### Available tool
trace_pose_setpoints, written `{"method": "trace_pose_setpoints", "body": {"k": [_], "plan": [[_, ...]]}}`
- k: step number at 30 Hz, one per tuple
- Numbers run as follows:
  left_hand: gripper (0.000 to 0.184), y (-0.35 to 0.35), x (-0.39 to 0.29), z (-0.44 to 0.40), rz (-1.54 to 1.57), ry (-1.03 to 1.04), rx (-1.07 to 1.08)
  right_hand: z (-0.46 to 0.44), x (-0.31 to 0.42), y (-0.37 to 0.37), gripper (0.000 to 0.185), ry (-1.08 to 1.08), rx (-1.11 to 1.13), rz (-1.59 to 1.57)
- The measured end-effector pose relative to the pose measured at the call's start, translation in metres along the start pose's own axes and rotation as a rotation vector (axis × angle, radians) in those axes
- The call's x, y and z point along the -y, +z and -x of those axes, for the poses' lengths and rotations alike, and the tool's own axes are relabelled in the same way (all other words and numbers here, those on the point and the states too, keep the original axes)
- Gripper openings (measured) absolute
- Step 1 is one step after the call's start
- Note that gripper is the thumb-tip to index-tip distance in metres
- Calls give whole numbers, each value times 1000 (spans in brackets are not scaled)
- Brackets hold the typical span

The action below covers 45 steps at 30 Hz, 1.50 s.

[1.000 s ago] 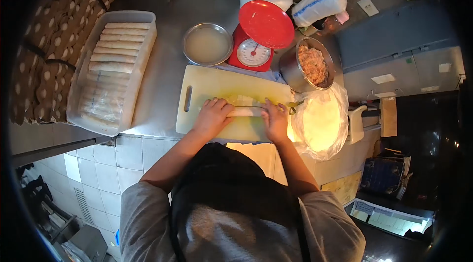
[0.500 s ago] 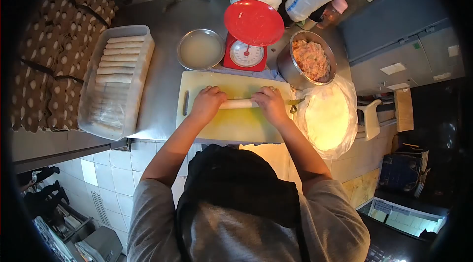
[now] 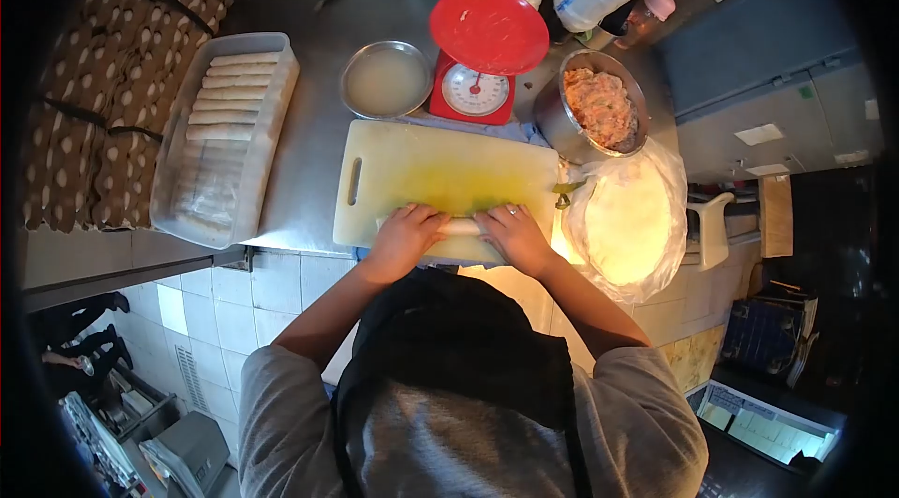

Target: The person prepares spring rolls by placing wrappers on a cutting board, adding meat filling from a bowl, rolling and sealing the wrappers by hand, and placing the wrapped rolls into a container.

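Note:
An uncooked spring roll (image 3: 461, 227) lies crosswise near the front edge of the pale cutting board (image 3: 412, 156). My left hand (image 3: 410, 234) curls over its left part and my right hand (image 3: 511, 234) over its right part, so only the pale middle shows between them. Fingers of both hands are closed on the roll, covering most of its ends. To the right, a round stack of thin wrappers (image 3: 622, 224) sits in clear plastic. Behind it stands a metal pot (image 3: 556, 123) of orange-pink filling (image 3: 601, 108).
A plastic tub (image 3: 281, 123) at the left holds several finished rolls. At the back are a metal bowl of cloudy liquid (image 3: 386, 78) and a red scale (image 3: 475, 90). Egg trays (image 3: 112, 104) are stacked far left. Another person's hand (image 3: 64, 360) shows at lower left.
Both hands have moved toward my body with the roll, from the board's middle to its front edge. They are now closer together, with less of the roll showing between them.

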<state>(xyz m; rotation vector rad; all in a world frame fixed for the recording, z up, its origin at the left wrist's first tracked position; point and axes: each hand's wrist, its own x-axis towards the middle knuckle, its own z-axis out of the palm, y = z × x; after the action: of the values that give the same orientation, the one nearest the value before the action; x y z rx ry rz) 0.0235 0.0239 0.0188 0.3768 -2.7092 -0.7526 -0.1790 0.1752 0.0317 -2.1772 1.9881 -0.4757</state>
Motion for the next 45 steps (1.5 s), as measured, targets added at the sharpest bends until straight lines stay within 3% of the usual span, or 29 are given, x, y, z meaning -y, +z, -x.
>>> {"method": "trace_pose_setpoints", "body": {"k": [3, 7, 9, 11, 15, 19, 21, 24, 25, 28, 29, 31, 32, 34, 37, 40, 45], "plan": [[28, -12, -3, -7, -85, -45, 27, -4, -6, -2, 39, 232, -122, -273], [32, -6, 20, -45, -279, -43, -84, -33, -32, -7, 36, 163, -144, 12], [35, -5, 31, -63, -339, -29, -223, -44, -28, -1, 38, 83, -128, -39], [37, -20, 22, -69, -292, -69, -291, -57, -4, -9, 42, -32, -109, -63], [40, -27, 7, -50, -132, -189, -354, -67, 7, 8, 43, -15, -134, 79], [38, -2, -16, -1, 274, -293, -222, -79, -1, 12, 42, 35, 50, 67], [35, 18, -17, 14, 941, -602, 83, -79, -1, 13, 40, 30, 13, 32], [36, 13, -21, 6, 1455, -665, -140, -80, 18, -3, 36, 26, -167, -229], [37, -20, -35, -11, 1623, -664, -259, -81, 25, -9, 28, 46, -175, -332], [24, -59, -24, -41, 1624, -368, -446, -78, 49, -38, 22, 306, 5, -752], [17, -73, -26, -45, 1674, -320, -453, -74, 50, -33, 22, 297, -33, -895], [19, -101, -35, -53, 1699, -232, -282, -69, 48, -22, 20, 282, -118, -1180], [22, -111, -41, -56, 1711, -188, -190, -70, 50, -26, 22, 251, -210, -1080], [24, -125, -59, -62, 1388, -231, -242, -76, 63, -51, 25, 194, -390, -871], [28, -136, -77, -73, 946, -155, -399, -65, 74, -80, 35, 30, -911, -298], [26, -135, -83, -75, 745, -57, -483, -63, 87, -104, 44, -228, -836, 180], [21, -130, -83, -75, 651, 7, -513, -80, 103, -123, 46, -177, -817, 262]]}}
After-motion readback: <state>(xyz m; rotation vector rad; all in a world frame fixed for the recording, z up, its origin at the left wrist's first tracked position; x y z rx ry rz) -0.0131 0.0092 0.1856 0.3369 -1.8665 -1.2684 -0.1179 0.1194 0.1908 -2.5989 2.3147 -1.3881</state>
